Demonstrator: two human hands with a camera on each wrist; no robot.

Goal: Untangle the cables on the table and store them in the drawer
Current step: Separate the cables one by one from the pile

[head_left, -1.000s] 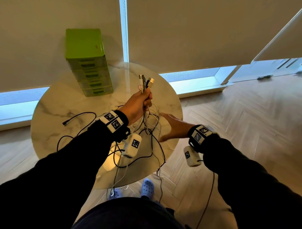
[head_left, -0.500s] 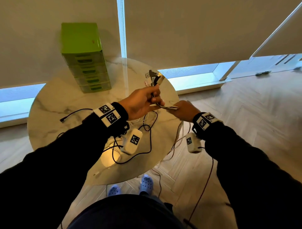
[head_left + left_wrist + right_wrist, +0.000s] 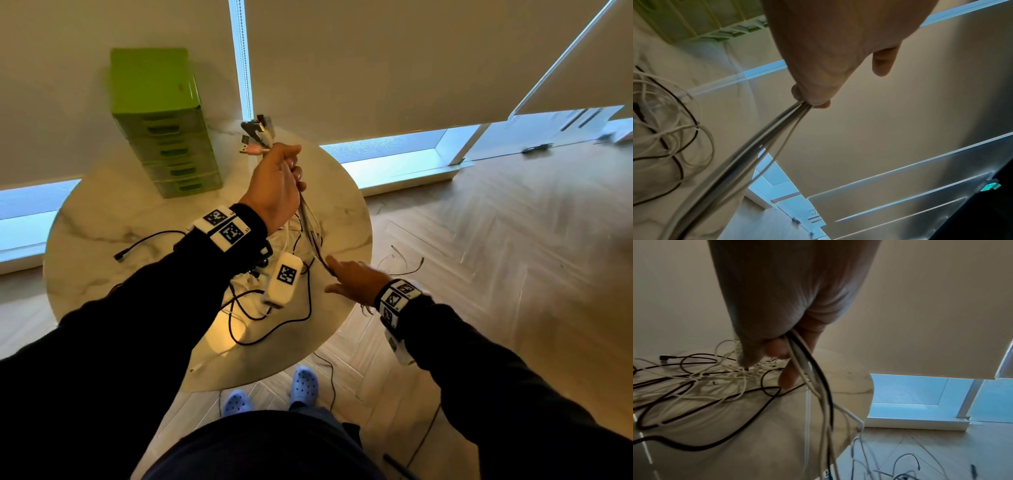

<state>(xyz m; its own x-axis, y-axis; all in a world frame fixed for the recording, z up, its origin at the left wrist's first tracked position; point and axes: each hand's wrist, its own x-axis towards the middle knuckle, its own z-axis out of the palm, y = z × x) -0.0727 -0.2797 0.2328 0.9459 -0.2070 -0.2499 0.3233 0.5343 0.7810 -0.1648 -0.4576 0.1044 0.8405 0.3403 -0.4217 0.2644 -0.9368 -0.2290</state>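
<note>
My left hand (image 3: 287, 171) is raised above the round marble table (image 3: 102, 212) and grips a bundle of cables (image 3: 310, 222) just below their plug ends (image 3: 257, 133). The left wrist view shows that hand (image 3: 812, 100) pinching the white and grey strands (image 3: 764, 139). Lower down, at the table's right edge, my right hand (image 3: 337, 277) holds the same bundle. In the right wrist view its fingers (image 3: 785, 356) curl round the strands (image 3: 818, 386). More black and white cables (image 3: 715, 382) lie tangled on the table. The green drawer unit (image 3: 164, 126) stands at the back left, drawers closed.
A loose black cable (image 3: 150, 238) lies on the table's left half. Cable tails (image 3: 404, 267) hang off the right edge over the wooden floor (image 3: 496, 257). Blinds and a low window sill sit behind the table. My blue clogs (image 3: 303, 383) stand by the near edge.
My left hand has lifted the plug ends higher and farther back. My right hand has slid down the bundle, away from the left hand, toward the table's right edge.
</note>
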